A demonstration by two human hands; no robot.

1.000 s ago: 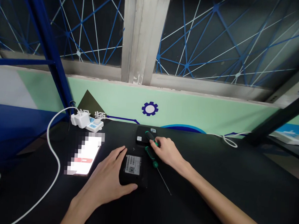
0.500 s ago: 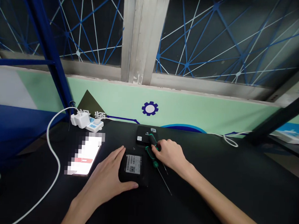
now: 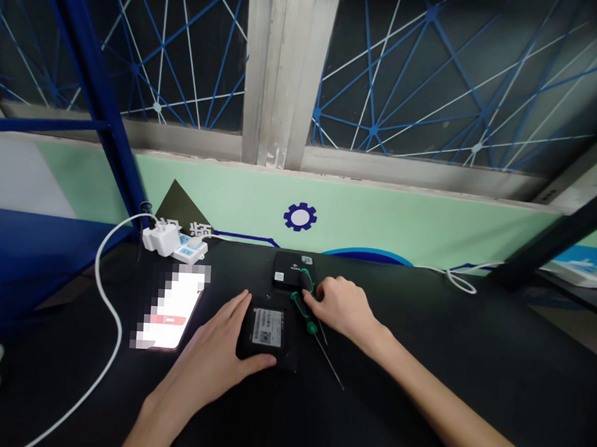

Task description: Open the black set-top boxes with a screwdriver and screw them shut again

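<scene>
My left hand (image 3: 211, 356) grips a flat black electronic box (image 3: 268, 327), thumb along its near edge and fingers at its left and far side. A white printed label faces up on the box. To the right, my right hand (image 3: 343, 307) has its fingers closed round a green-and-black screwdriver (image 3: 306, 280), whose thin shaft points toward me. Beside it a second green-and-black screwdriver (image 3: 301, 306) lies on the table, its long shaft slanting to the near right. Tiny screw-like pieces (image 3: 268, 296) lie just beyond the box.
Another black box (image 3: 286, 265) with stickers lies at the back, partly behind the held screwdriver's handle. A lit phone (image 3: 173, 314) rests on the left of the black table (image 3: 398, 415). Behind it are a power strip (image 3: 191, 250) and a white cable (image 3: 105, 293).
The screwdriver in my right hand has turned slightly, its shaft tip shifting a little left. My left hand and the labelled box stay almost where they were.
</scene>
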